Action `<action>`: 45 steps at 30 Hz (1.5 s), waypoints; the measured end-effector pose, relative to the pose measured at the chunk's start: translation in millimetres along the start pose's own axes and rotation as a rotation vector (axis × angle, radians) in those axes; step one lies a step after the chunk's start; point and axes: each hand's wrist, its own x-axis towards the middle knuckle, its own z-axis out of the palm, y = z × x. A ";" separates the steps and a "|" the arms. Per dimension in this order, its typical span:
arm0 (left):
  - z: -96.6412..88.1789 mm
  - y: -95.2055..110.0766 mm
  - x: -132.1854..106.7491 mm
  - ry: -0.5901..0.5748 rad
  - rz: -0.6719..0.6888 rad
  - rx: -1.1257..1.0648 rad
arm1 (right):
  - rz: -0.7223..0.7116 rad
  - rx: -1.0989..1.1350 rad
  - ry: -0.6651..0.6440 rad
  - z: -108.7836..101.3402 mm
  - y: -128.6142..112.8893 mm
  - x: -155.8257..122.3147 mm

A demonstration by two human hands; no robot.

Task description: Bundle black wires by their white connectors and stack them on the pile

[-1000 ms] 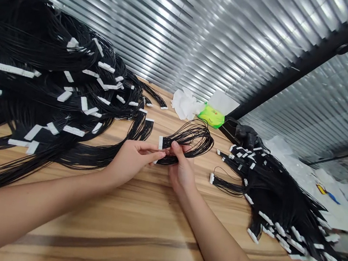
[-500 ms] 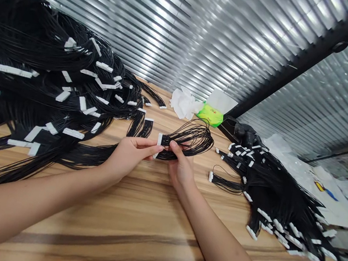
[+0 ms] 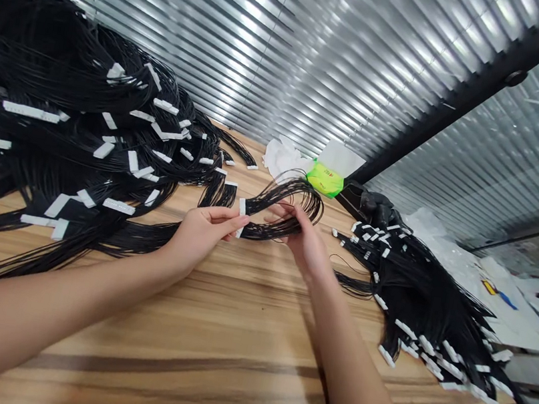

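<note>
A looped bundle of thin black wires point(image 3: 283, 205) ending in white connectors point(image 3: 241, 215) is held above the wooden table point(image 3: 210, 328). My left hand point(image 3: 204, 233) pinches the connector end with thumb and fingers. My right hand point(image 3: 308, 243) grips the wire loop further right, fingers wrapped over the strands. Both hands are closed on the same bundle.
A big heap of black wire harnesses point(image 3: 58, 123) with white connectors covers the left of the table. A second pile point(image 3: 426, 306) lies at the right. White tissue point(image 3: 281, 155) and a green packet point(image 3: 326, 179) sit at the back by slatted blinds.
My right hand has slid rightward along the wires, from beside the connectors to the loop. The bundle has stretched out and lifted slightly. My left hand stays on the connector end.
</note>
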 end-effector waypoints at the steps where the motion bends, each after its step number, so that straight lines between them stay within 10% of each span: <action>1: -0.5 0.0 0.0 0.007 0.000 -0.023 | 0.090 -0.068 -0.090 -7.1 -8.3 0.3; 7: -5.0 -6.0 5.6 0.025 -0.011 -0.248 | -0.478 -0.267 0.338 -17.5 -9.9 2.1; 12: -5.2 -8.7 5.6 0.052 0.010 -0.353 | 0.102 -0.152 -0.117 23.9 37.1 -13.3; 18: -0.7 -3.5 -1.4 -0.091 -0.017 -0.151 | -0.108 -0.078 -0.098 30.6 43.0 -23.5; 32: -2.5 -6.7 -4.1 -0.276 0.084 0.217 | -0.045 -0.243 -0.231 15.5 17.4 -15.9; 45: 0.4 -13.7 -8.2 -0.322 0.174 0.360 | 0.046 0.001 -0.059 32.1 45.9 -22.1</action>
